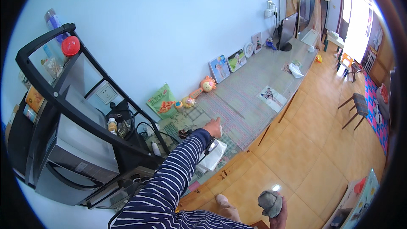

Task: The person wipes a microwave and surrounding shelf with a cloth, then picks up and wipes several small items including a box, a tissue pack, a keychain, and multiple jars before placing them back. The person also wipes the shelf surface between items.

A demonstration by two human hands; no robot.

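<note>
My left hand (213, 127), in a striped sleeve, reaches over the glass-topped cabinet (237, 101). A small white thing shows at the edge of its fingers; whether they hold it is unclear. Under that wrist lies a white plastic bag or sheet (215, 156) near the cabinet's front edge. Low in the picture, over the tiled floor, my right hand (281, 214) grips a bunched grey cloth (270, 203). Against the wall beyond my left hand stand a green snack bag (162, 101) and a giraffe-like toy (205, 86). A white bottle (155, 148) lies to the left.
A black rack (92, 130) with a silver microwave-like appliance (79, 156) is at left. Along the wall stand framed photos (219, 69), a small clock (248, 50) and a monitor (287, 31). A stool (360, 105) stands on the tiled floor (295, 146).
</note>
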